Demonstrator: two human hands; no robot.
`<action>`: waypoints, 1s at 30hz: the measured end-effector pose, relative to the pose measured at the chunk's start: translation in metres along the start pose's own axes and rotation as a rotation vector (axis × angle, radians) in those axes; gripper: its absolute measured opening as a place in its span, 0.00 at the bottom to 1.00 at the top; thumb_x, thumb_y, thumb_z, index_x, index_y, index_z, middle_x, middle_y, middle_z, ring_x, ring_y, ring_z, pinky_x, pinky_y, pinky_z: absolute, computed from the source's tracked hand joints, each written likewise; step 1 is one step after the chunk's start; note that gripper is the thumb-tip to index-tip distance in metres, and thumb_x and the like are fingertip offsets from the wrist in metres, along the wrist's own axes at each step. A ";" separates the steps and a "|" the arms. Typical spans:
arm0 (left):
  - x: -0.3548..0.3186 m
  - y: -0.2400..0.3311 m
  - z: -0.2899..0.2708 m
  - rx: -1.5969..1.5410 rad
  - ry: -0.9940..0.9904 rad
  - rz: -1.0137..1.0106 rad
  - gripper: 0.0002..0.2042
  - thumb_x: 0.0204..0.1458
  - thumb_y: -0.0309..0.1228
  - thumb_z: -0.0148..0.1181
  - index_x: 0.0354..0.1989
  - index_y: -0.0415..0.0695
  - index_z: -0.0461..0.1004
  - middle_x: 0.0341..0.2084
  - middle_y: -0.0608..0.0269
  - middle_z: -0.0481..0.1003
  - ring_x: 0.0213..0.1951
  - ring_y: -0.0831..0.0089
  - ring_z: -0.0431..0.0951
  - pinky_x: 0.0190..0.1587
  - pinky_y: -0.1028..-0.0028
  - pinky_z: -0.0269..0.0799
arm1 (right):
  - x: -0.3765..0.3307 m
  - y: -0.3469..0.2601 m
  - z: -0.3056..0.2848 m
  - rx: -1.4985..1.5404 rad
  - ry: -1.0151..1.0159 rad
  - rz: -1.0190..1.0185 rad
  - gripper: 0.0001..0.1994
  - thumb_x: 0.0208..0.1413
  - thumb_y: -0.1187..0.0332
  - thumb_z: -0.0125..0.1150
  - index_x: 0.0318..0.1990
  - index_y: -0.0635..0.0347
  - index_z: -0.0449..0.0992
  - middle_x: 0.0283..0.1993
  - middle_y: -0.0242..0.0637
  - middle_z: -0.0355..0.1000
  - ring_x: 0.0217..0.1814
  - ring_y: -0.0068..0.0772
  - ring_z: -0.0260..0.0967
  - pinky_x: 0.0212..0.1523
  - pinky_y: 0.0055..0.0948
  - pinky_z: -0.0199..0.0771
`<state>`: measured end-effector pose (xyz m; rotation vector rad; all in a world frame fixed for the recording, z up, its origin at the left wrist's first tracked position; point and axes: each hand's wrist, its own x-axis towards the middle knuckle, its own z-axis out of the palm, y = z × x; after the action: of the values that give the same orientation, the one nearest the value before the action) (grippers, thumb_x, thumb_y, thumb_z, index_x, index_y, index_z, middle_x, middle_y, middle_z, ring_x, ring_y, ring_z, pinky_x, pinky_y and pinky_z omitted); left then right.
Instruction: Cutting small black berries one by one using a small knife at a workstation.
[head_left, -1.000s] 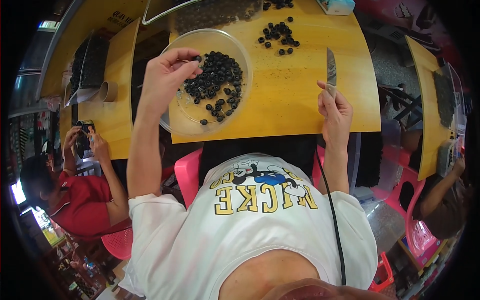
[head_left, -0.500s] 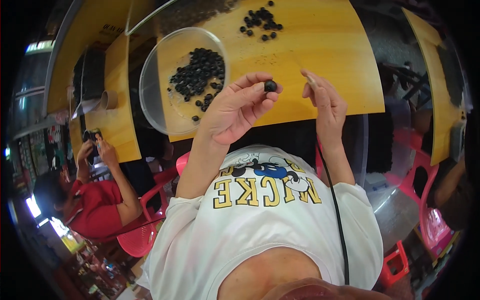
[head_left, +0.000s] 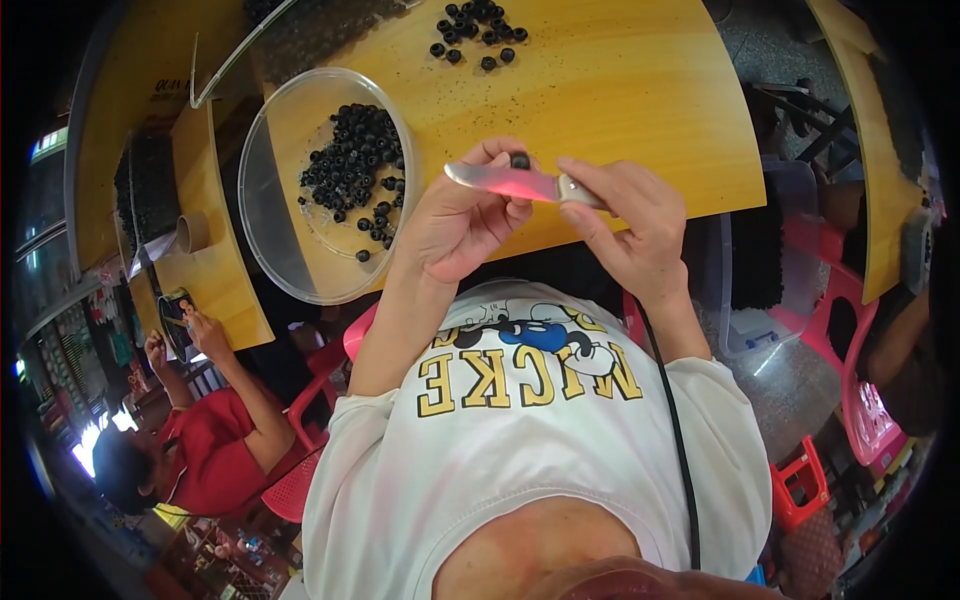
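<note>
My left hand (head_left: pixel 455 228) pinches a round black bead (head_left: pixel 519 160) between thumb and fingertips above the near part of the table. In my right hand (head_left: pixel 640 225) is a small knife (head_left: pixel 505 181), gripped by its pale handle. Its shiny blade points left, crossing in front of my left fingers just below the bead; whether blade and bead touch I cannot tell. Left of my hands, a clear round tub (head_left: pixel 256 235) holds many black beads (head_left: pixel 358 150) with holes in them.
Loose black beads (head_left: pixel 478 32) lie at the far side of the yellow wooden table (head_left: pixel 620 90), with dark crumbs nearby. To the left, a person in red (head_left: pixel 225 440) works at another table. A clear plastic bin (head_left: pixel 735 290) and pink chair (head_left: pixel 840 340) stand at right.
The knife, earlier seen edge-on and hard to make out, has swung left and turned its blade flat, close to the bead. My right hand has moved left. The view has shifted slightly.
</note>
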<state>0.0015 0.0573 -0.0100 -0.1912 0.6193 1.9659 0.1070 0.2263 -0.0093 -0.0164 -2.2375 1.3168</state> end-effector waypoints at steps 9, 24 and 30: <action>-0.004 -0.002 -0.006 -0.014 -0.047 -0.025 0.12 0.59 0.30 0.54 0.47 0.38 0.66 0.40 0.54 0.70 0.35 0.76 0.72 0.35 0.80 0.71 | -0.001 -0.004 0.000 -0.282 -0.051 -0.195 0.19 0.41 0.70 0.71 0.44 0.60 0.79 0.26 0.39 0.73 0.25 0.34 0.70 0.24 0.27 0.67; -0.009 -0.011 -0.015 -0.052 -0.089 0.019 0.09 0.55 0.23 0.57 0.43 0.41 0.67 0.36 0.56 0.72 0.32 0.73 0.73 0.36 0.78 0.72 | -0.008 -0.009 -0.001 -0.316 -0.049 -0.203 0.16 0.44 0.69 0.69 0.43 0.60 0.79 0.25 0.38 0.72 0.24 0.33 0.69 0.23 0.28 0.66; -0.017 -0.014 -0.012 -0.118 -0.135 -0.050 0.10 0.54 0.21 0.57 0.44 0.40 0.67 0.36 0.54 0.72 0.32 0.74 0.71 0.37 0.79 0.71 | -0.016 0.019 -0.014 -0.547 -0.019 -0.138 0.13 0.49 0.72 0.66 0.44 0.61 0.79 0.25 0.38 0.71 0.23 0.33 0.68 0.24 0.28 0.66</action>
<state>0.0197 0.0427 -0.0187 -0.1435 0.4075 1.9498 0.1224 0.2430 -0.0264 -0.0469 -2.4952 0.6077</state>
